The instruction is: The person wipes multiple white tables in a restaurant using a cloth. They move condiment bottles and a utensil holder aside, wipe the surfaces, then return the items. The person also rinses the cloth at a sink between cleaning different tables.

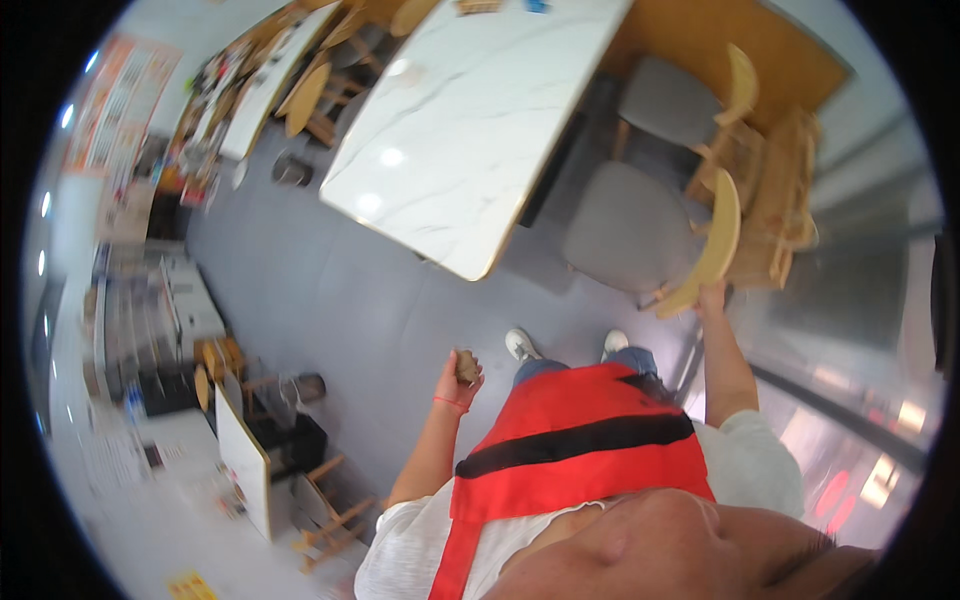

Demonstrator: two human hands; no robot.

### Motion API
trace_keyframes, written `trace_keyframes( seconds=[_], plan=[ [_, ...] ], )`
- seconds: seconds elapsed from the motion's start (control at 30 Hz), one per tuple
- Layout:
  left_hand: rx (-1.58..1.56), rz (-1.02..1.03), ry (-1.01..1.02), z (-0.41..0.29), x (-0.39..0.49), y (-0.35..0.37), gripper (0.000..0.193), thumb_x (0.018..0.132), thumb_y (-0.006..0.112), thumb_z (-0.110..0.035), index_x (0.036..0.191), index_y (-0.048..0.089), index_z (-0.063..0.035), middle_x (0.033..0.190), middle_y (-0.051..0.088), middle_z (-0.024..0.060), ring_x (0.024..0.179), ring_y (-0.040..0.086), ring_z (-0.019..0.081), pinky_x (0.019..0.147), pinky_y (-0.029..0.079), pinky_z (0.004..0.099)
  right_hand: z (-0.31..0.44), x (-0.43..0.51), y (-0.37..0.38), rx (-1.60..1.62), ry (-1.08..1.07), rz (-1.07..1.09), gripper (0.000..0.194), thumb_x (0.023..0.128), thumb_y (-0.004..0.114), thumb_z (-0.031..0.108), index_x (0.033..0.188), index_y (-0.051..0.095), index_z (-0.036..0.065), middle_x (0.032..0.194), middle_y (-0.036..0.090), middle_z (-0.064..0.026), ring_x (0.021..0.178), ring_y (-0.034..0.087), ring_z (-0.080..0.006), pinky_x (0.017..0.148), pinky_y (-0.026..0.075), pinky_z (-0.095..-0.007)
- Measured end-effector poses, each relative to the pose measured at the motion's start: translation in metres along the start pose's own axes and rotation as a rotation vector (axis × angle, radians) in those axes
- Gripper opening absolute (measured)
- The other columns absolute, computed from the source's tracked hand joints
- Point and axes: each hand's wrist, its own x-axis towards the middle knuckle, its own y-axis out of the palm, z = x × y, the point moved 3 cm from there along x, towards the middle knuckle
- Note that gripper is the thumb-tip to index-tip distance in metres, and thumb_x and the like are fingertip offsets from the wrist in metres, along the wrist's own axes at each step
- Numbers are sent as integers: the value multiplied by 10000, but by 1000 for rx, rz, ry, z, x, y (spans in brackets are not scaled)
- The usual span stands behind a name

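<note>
In my left hand, raised over the floor to the left of my body, is a small crumpled brownish thing, possibly a cloth; the fingers curl around it. My right hand is at the curved wooden backrest of a chair with a grey seat. Its fingers are partly hidden behind the backrest, and they seem to grip its lower end. A white marble-patterned table with a gold edge stands in front of me, left of the chair.
A second grey chair stands beyond the first, beside a wooden rack. Glass panels are close on my right. At the left are a small bin, another white table and a wooden chair frame. Grey floor lies between.
</note>
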Motion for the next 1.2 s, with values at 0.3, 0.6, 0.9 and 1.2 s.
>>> trace_keyframes(
  seconds=[0.3,0.6,0.9,1.2],
  plan=[
    [-499,-160,116,39,-27,-161,356,928,532,-456,1085,565,-138,989,598,53,879,569,213,768,499,364,23,76,47,-306,-167,47,439,825,699,266,1150,578,-4,1085,636,-123,868,638,-274,772,548,-379],
    [-694,-466,220,3,-71,-308,339,906,551,-482,1039,577,-172,899,590,12,803,576,161,707,510,337,32,-66,322,-911,-678,563,457,927,542,197,1306,459,-44,1311,506,-205,1192,515,-281,1009,399,-364],
    [-719,-335,460,-172,-17,-384,321,932,524,-461,1044,570,-164,923,589,2,827,579,156,738,496,353,28,-356,656,-1006,-691,1394,319,958,501,135,1242,524,-7,1216,580,-140,1097,577,-235,969,429,-310],
    [-668,-346,480,-355,35,-469,310,909,580,-422,1072,589,-158,958,585,-2,906,557,144,821,474,358,-45,-446,958,-953,-917,1642,230,927,558,145,1077,626,-16,1011,668,-137,955,635,-219,870,480,-319]
  ],
)
